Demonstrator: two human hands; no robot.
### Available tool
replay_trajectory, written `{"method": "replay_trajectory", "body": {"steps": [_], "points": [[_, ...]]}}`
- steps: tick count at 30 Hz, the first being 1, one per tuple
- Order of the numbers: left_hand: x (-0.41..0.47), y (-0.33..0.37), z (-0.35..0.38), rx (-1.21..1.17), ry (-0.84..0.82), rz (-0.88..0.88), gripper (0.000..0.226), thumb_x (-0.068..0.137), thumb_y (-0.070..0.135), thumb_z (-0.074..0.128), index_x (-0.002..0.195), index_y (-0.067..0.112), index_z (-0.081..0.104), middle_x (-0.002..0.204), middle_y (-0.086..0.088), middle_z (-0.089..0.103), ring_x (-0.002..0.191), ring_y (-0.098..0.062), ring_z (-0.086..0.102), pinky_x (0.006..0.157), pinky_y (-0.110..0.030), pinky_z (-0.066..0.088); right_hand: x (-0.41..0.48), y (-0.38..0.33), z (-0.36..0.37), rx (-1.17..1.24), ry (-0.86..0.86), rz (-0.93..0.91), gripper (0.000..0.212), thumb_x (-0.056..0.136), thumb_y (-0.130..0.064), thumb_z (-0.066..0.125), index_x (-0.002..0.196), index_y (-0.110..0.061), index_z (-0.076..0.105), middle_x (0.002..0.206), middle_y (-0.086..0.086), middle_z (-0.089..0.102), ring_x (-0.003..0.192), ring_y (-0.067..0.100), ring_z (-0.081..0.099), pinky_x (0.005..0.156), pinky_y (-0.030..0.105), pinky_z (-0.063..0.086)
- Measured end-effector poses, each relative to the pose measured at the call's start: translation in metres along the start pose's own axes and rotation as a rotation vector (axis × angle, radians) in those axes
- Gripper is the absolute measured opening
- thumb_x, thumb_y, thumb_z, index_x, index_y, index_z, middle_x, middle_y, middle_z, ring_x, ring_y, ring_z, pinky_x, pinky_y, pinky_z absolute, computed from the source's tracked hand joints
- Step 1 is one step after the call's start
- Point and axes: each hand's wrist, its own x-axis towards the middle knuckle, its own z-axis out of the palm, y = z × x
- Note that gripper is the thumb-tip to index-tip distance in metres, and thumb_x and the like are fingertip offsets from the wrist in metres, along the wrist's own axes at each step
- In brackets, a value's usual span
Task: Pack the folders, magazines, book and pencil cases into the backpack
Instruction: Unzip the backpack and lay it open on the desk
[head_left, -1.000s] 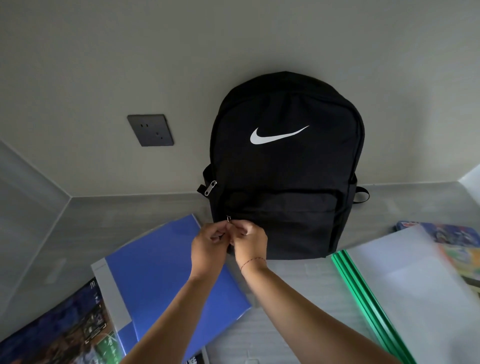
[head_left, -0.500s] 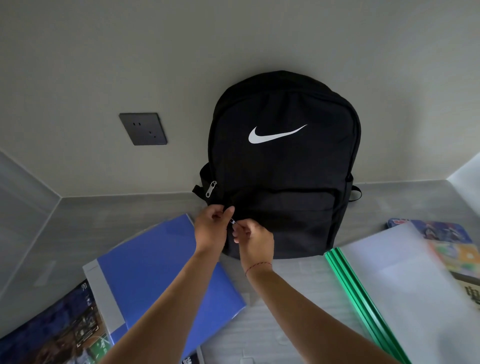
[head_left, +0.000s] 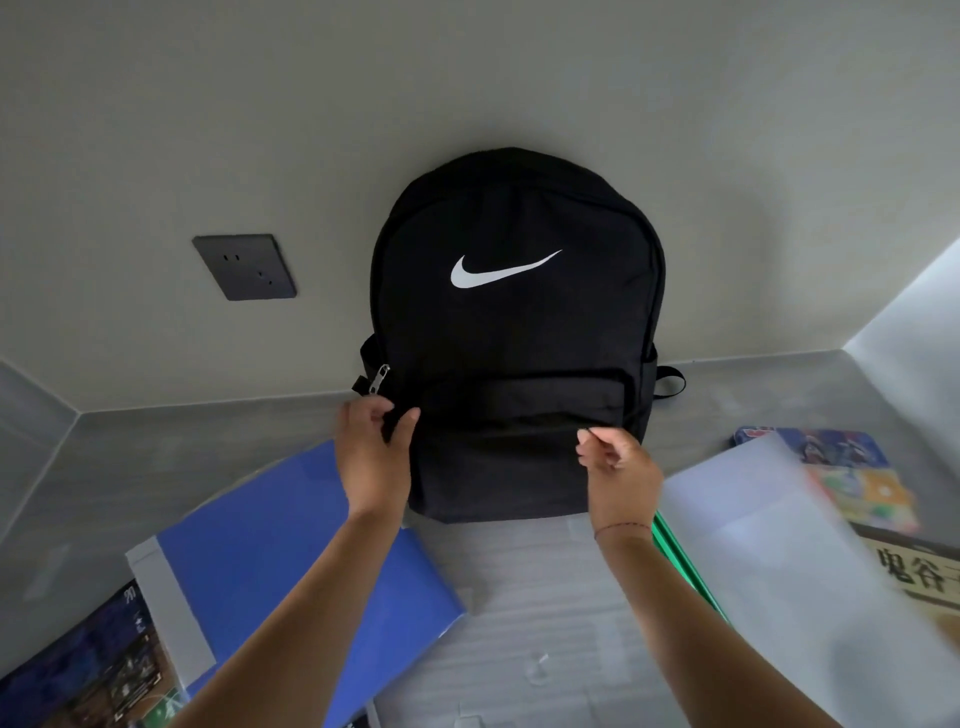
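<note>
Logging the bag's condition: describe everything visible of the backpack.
Black fabric backpack with a white swoosh, upright against the wall on the grey counter. Silver zipper pull at its left side, strap loop at its right. The left hand grips the front pocket at its left top corner; the right hand pinches its right one.

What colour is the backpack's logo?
A white swoosh logo on the black fabric backpack; head view.

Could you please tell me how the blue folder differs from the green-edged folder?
The blue folder is opaque with a grey spine; the green-edged folder has a frosted, pale cover. The blue folder lies left of the backpack, the green-edged one right. Both lie flat on the table, unpacked.
</note>
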Motion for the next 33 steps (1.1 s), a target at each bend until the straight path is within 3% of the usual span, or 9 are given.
{"method": "replay_trajectory", "body": {"steps": [3,5,7,10,16,22,25,29,33], "points": [[-0.008,0.005,0.019,0.334,-0.016,0.507,0.040,0.072,0.035,0.079,0.104,0.015,0.064,0.103,-0.003,0.058,0.094,-0.024,0.056,0.082,-0.039,0.048,-0.001,-0.001,-0.004,0.047,-0.029,0.025,0.009,0.086,-0.020,0.064,0.090,-0.015,0.071,0.075,0.000,0.070,0.076,0.019,0.069,0.077,0.031,0.055],[-0.014,0.013,0.036,0.467,-0.106,0.716,0.045,0.063,0.035,0.084,0.100,0.016,0.069,0.098,-0.003,0.062,0.092,-0.022,0.054,0.079,-0.039,0.048,-0.002,-0.002,-0.005,0.042,-0.040,0.014,0.008,0.086,-0.020,0.064,0.088,-0.017,0.070,0.073,-0.002,0.069,0.075,0.018,0.069,0.075,0.028,0.054],[-0.016,0.020,0.049,0.495,-0.178,0.800,0.043,0.058,0.032,0.086,0.096,0.016,0.071,0.094,0.000,0.064,0.092,-0.018,0.050,0.078,-0.039,0.048,-0.001,-0.003,-0.007,0.043,-0.044,0.006,0.006,0.086,-0.021,0.064,0.087,-0.018,0.070,0.071,-0.004,0.068,0.074,0.017,0.068,0.073,0.027,0.054],[-0.013,0.026,0.059,0.459,-0.175,0.826,0.027,0.062,0.023,0.086,0.085,0.017,0.073,0.082,0.003,0.067,0.083,-0.021,0.059,0.074,-0.036,0.048,0.003,-0.003,-0.012,0.017,-0.043,-0.004,0.007,0.086,-0.024,0.064,0.084,-0.020,0.069,0.071,-0.004,0.069,0.072,0.015,0.067,0.071,0.026,0.053],[-0.002,0.033,0.055,0.388,-0.175,0.736,0.011,0.070,0.023,0.081,0.077,0.017,0.075,0.072,0.006,0.070,0.075,-0.022,0.062,0.073,-0.032,0.044,0.019,0.000,-0.032,0.004,0.003,0.035,0.012,0.089,-0.026,0.059,0.088,-0.019,0.068,0.070,-0.005,0.068,0.071,0.013,0.067,0.066,0.016,0.044],[0.001,0.041,0.051,0.399,-0.200,0.696,0.010,0.071,0.024,0.080,0.076,0.018,0.075,0.073,0.006,0.070,0.077,-0.021,0.062,0.074,-0.028,0.038,0.035,0.001,-0.042,-0.039,0.013,0.043,0.009,0.087,-0.025,0.061,0.085,-0.019,0.067,0.071,-0.004,0.067,0.076,0.018,0.066,0.068,0.022,0.043],[-0.002,0.039,0.041,0.361,-0.184,0.650,0.013,0.075,0.031,0.076,0.079,0.019,0.074,0.078,0.007,0.070,0.080,-0.016,0.060,0.076,-0.028,0.041,0.035,0.001,-0.039,-0.081,-0.019,0.052,0.009,0.086,-0.027,0.062,0.087,-0.019,0.067,0.082,-0.001,0.069,0.084,0.019,0.065,0.070,0.024,0.041],[-0.004,0.033,0.003,0.045,-0.050,0.277,0.010,0.085,0.033,0.066,0.087,0.024,0.068,0.090,0.009,0.066,0.085,-0.006,0.059,0.075,-0.021,0.047,0.032,-0.003,-0.033,-0.221,0.088,-0.136,0.022,0.079,-0.025,0.071,0.099,-0.015,0.066,0.100,0.004,0.062,0.091,0.023,0.059,0.079,0.029,0.042],[0.024,0.014,-0.026,-0.179,0.103,-0.156,0.021,0.084,0.034,0.067,0.100,0.021,0.061,0.103,0.002,0.062,0.094,-0.015,0.060,0.079,-0.024,0.046,0.017,-0.023,-0.010,-0.229,0.178,-0.336,0.031,0.073,-0.024,0.075,0.100,-0.015,0.063,0.100,0.008,0.060,0.092,0.032,0.058,0.080,0.045,0.047]]}}
